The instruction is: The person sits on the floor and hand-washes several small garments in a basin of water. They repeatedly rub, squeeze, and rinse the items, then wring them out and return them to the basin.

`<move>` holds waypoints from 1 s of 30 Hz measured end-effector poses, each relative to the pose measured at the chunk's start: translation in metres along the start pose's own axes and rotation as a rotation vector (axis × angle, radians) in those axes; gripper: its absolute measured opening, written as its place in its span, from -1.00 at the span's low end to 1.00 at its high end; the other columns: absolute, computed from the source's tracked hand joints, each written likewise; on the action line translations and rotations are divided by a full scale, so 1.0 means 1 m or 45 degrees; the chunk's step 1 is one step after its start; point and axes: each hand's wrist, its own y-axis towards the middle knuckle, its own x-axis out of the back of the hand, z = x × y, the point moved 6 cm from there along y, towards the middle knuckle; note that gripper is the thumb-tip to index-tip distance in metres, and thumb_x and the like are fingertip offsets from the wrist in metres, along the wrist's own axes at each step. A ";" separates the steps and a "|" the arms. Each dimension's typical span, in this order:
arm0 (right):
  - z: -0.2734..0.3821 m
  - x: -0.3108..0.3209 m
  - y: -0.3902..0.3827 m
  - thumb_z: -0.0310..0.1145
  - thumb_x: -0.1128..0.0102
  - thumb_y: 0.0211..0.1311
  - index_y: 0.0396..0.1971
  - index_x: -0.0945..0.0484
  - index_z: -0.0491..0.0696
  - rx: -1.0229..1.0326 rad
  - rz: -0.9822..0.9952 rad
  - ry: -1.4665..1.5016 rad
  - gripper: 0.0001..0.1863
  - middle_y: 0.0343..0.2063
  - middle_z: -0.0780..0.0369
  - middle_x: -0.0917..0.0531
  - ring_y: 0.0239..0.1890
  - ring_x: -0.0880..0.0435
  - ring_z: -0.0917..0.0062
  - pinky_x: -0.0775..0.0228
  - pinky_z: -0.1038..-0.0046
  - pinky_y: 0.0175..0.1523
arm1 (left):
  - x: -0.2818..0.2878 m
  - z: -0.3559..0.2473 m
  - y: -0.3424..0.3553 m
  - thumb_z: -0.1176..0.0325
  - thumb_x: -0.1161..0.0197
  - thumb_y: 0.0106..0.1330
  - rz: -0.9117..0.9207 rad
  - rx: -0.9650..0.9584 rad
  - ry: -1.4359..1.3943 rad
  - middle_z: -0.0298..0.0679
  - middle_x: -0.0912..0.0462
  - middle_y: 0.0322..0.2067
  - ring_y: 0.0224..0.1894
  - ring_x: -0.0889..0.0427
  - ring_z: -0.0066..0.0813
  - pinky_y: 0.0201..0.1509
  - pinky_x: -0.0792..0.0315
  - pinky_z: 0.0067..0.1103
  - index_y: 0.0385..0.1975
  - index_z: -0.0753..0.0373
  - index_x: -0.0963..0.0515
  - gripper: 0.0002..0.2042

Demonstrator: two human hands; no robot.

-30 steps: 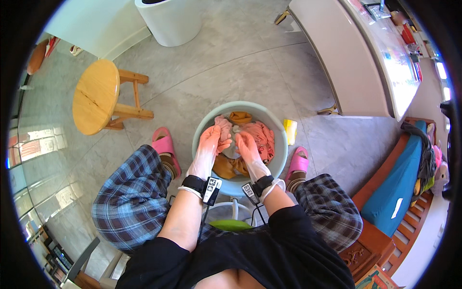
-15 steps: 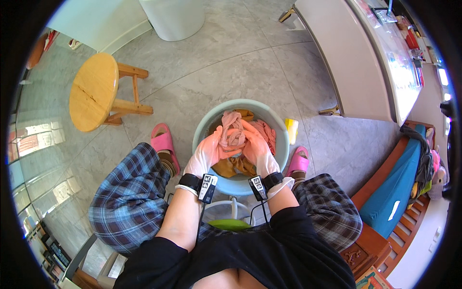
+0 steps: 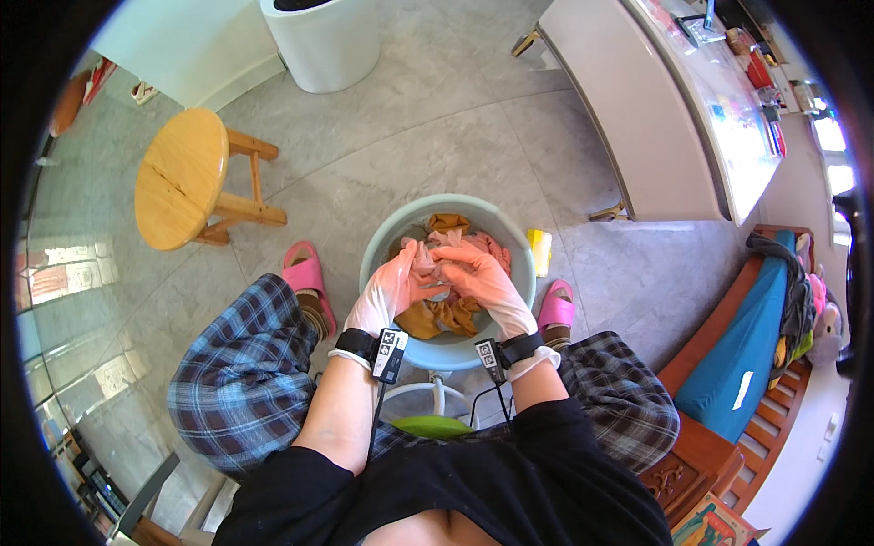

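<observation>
Between my knees stands a light blue basin [image 3: 375, 238] with wet-looking clothes in it. My left hand [image 3: 401, 284], in a thin whitish glove, closes on a bunched pink cloth [image 3: 423, 258]. From the other side my right hand [image 3: 481, 280], gloved likewise, has its fingers bent onto the same cloth, thumb and fingers partly apart. Both hands are over the middle of the basin, fingertips close together. Below them lies a mustard-brown cloth [image 3: 446, 318]. A coral-pink cloth [image 3: 494, 250] rests by the right inner wall. My fingers hide part of the pile.
A yellow-and-white package [image 3: 540, 253] lies on the floor right of the basin, near my pink slipper [image 3: 557, 305]. A round wooden stool [image 3: 182, 177] stands left, a white bin [image 3: 326, 45] at the back. The right side holds a pale cabinet [image 3: 637, 118] and a wooden bench [image 3: 678, 355].
My hands have come closer together above the basin, and the raised pink bundle is lower and more hidden by my fingers. The right fingers have loosened and reach further left. The view shifted slightly.
</observation>
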 end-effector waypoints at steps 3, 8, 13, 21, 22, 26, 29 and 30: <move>0.003 0.003 -0.003 -0.38 -0.13 0.18 -0.06 -0.49 -0.16 0.121 -0.116 0.045 -0.67 -0.18 0.32 -0.47 -0.31 -0.45 0.74 -0.35 0.68 -0.27 | -0.003 -0.003 0.000 0.03 0.17 0.40 0.011 -0.002 0.064 -0.22 -0.44 0.06 0.03 -0.46 -0.33 0.14 -0.30 -0.28 0.10 0.17 -0.33 -0.57; -0.004 0.004 -0.008 -0.54 -0.19 0.01 0.10 -0.30 -0.15 0.274 -0.174 -0.388 -0.43 -0.15 0.16 -0.51 -0.16 -0.55 0.51 -0.37 0.60 -0.08 | -0.010 -0.007 0.001 0.04 0.20 0.39 -0.016 -0.021 0.120 -0.21 -0.45 0.05 0.05 -0.45 -0.35 0.12 -0.29 -0.34 0.10 0.27 -0.33 -0.52; -0.009 -0.002 -0.011 -0.66 -0.12 -0.12 0.08 -0.34 -0.14 0.405 -0.405 -0.671 -0.39 -0.23 0.12 -0.51 -0.24 -0.58 0.45 -0.41 0.61 -0.17 | -0.019 0.001 0.001 0.11 0.15 0.34 0.144 0.061 -0.146 -0.24 -0.49 0.02 0.07 -0.42 -0.40 0.08 -0.28 -0.40 0.11 0.27 -0.32 -0.55; -0.019 0.030 -0.024 -0.58 0.12 0.25 -0.02 -0.39 -0.20 0.337 -0.567 -0.274 -0.70 -0.22 0.27 -0.54 -0.16 -0.46 0.70 -0.30 0.67 -0.04 | 0.018 -0.015 0.006 0.36 -0.01 0.23 -0.271 -0.228 1.046 -0.30 -0.52 -0.34 -0.32 -0.48 -0.56 -0.22 -0.34 -0.58 -0.20 0.29 -0.49 -0.77; -0.027 0.034 -0.025 -0.57 0.12 0.25 -0.02 -0.38 -0.21 0.208 -0.540 -0.057 -0.71 -0.22 0.27 -0.54 -0.14 -0.45 0.70 -0.29 0.67 -0.01 | 0.012 -0.020 0.007 0.40 -0.03 0.22 -0.206 -0.300 1.256 -0.31 -0.52 -0.40 -0.39 -0.47 -0.58 -0.29 -0.35 -0.60 -0.28 0.30 -0.52 -0.82; -0.011 0.038 -0.040 -0.48 -0.12 0.12 -0.32 -0.53 -0.22 0.182 -0.693 -0.714 -0.85 -0.08 0.20 -0.50 -0.15 -0.48 0.63 -0.30 0.67 -0.08 | 0.010 -0.031 -0.002 0.33 -0.22 0.09 -0.604 -0.043 1.778 -0.20 -0.58 -0.54 -0.45 -0.54 -0.49 -0.30 -0.39 -0.52 -0.53 0.31 -0.52 -0.84; 0.015 0.028 -0.051 -0.42 -0.23 0.02 -0.46 -0.55 -0.20 0.419 -0.759 -0.760 -0.85 0.00 0.20 -0.47 -0.25 -0.51 0.63 -0.31 0.68 -0.20 | -0.013 -0.032 -0.009 0.33 -0.23 0.10 -0.492 0.080 1.730 -0.21 -0.59 -0.53 -0.44 -0.54 -0.49 -0.28 -0.40 -0.53 -0.50 0.28 -0.54 -0.85; 0.012 0.025 -0.049 -0.42 -0.24 0.02 -0.42 -0.56 -0.19 0.325 -0.638 -0.468 -0.84 0.04 0.20 -0.43 -0.23 -0.53 0.61 -0.33 0.63 -0.16 | -0.020 -0.034 -0.012 0.32 -0.23 0.10 -0.476 0.061 1.763 -0.23 -0.59 -0.52 -0.42 -0.54 -0.50 -0.27 -0.40 -0.55 -0.48 0.28 -0.54 -0.85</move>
